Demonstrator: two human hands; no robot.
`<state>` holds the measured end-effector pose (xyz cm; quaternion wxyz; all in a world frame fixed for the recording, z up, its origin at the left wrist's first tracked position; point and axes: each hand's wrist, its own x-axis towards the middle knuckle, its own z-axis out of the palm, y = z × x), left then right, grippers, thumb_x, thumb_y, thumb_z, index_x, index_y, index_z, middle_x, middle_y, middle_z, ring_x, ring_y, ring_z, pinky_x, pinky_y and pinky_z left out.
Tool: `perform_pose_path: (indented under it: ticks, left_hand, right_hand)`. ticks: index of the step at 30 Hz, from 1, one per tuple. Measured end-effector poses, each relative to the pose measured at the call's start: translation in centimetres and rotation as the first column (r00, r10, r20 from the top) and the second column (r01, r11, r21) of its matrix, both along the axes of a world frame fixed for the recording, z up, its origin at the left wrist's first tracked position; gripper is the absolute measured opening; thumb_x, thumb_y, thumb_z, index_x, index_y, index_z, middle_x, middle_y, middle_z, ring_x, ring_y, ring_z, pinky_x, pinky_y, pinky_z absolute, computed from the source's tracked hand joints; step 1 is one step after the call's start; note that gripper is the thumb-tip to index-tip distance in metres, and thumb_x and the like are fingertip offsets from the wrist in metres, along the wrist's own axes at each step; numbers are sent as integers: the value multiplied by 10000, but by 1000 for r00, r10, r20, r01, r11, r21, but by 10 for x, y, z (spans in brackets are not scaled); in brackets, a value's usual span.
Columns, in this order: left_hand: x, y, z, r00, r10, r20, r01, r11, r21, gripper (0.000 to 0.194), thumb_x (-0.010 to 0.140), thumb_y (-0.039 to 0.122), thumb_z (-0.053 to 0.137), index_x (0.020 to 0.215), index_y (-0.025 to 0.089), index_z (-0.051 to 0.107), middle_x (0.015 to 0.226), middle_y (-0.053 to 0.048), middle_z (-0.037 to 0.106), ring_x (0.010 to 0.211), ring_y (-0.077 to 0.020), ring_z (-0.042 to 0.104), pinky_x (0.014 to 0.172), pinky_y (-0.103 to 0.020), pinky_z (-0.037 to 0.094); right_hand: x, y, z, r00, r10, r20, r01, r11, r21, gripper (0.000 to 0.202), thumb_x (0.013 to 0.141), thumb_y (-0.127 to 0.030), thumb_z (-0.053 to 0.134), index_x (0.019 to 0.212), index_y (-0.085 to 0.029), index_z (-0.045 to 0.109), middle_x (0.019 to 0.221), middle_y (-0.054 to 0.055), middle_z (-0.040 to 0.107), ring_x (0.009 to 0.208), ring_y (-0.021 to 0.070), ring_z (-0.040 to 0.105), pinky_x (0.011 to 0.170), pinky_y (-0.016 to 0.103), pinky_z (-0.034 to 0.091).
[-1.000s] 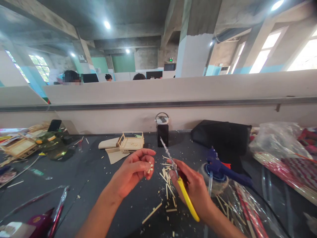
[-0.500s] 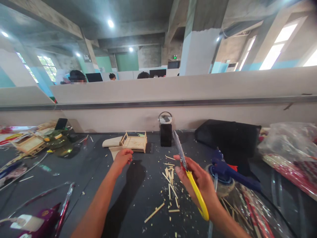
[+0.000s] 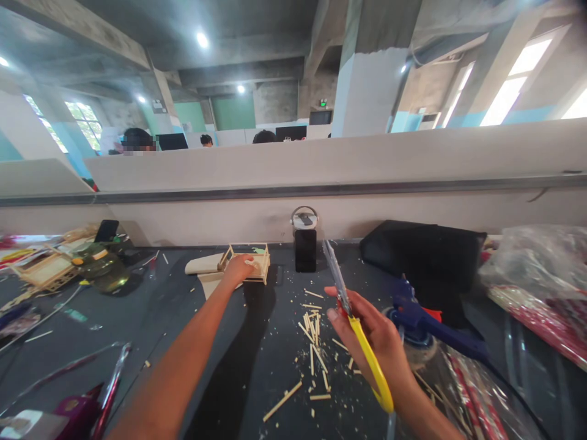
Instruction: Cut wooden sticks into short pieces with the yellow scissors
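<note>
My left hand (image 3: 238,271) reaches into a small wooden frame model (image 3: 260,269), a tray-like piece with corner posts. Its fingers are bent together over small pale bits in the tray; whether they grip any is too small to tell. My right hand (image 3: 371,330) is wrapped round a yellow-handled tool (image 3: 370,360) with a long grey blade pointing up and away, held above the table. Beneath and to the left of it lie several short wooden sticks (image 3: 312,327) among crumbs. Pale sheet pieces (image 3: 204,264) lie beside the frame, to its left.
A dark phone (image 3: 305,250) stands upright near the partition (image 3: 257,217). On the right are a blue glue gun (image 3: 426,324), a black cloth (image 3: 422,253) and plastic-wrapped packs (image 3: 536,318). On the left are a round greenish container (image 3: 103,269) and another wooden model (image 3: 41,272).
My left hand has moved forward and right, from beside the wooden frame to inside it. My right hand still holds the yellow-handled tool, almost in the same place.
</note>
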<state>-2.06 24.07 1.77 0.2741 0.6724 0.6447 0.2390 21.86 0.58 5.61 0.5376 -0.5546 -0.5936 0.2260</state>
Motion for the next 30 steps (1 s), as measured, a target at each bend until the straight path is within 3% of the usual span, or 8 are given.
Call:
perform_pose_path:
  ticks: [5,11,15,18,22,26,30]
  left_hand:
    - [0,-7,-3,999,-2,47,3,1000,-6,331,913,312,585,1213,171,573,1229,-99,596,1023,-240,619,844,-443,537]
    - [-8,-30,-2,941,64,334,-53,998,-42,342,911,312,590,1218,162,567,1225,-100,597,1023,-244,620,843,-451,537]
    - [-8,-58,13,779,71,623,-21,996,-87,290,915,307,584,1160,151,590,1134,-87,630,927,-206,641,778,-399,556]
    - [3,-86,33,587,37,809,40,996,-75,119,848,254,660,904,151,642,852,-15,652,730,-106,623,677,-231,534]
    - [27,-126,60,367,7,930,148,987,-66,209,697,225,786,849,156,660,780,-2,665,667,-78,615,615,-173,517]
    - [44,-157,77,249,11,968,240,968,-73,226,663,137,796,856,145,680,762,-16,681,681,-108,644,579,-185,520]
    - [50,-172,81,214,-26,976,291,956,-38,183,691,108,776,843,156,686,690,13,641,631,-93,617,534,-176,484]
  right_hand:
    - [-1,0,-1,1000,19,-9,-20,999,-40,355,853,-355,615,1176,-207,613,627,-64,487,475,87,340,426,202,303]
    - [-6,-2,3,998,28,60,-29,999,21,290,877,-351,560,1101,-192,651,657,-33,561,481,98,419,436,200,361]
    - [-11,-5,7,994,72,78,-73,997,5,292,877,-351,540,1082,-183,660,693,-12,610,490,111,478,452,210,407]
    - [-14,-6,8,992,98,79,-97,995,-10,310,887,-354,520,1103,-179,658,712,9,638,564,146,562,482,221,443]
    - [-15,-6,8,990,116,75,-115,993,-16,334,893,-362,504,1120,-170,656,698,25,639,729,204,643,531,232,484]
    - [-15,-5,7,992,117,52,-115,993,-31,350,890,-368,503,1129,-155,644,684,20,618,759,209,642,549,232,493]
    - [-16,-5,6,990,135,51,-132,990,-48,346,893,-365,505,1137,-161,643,705,12,614,664,175,592,538,233,479]
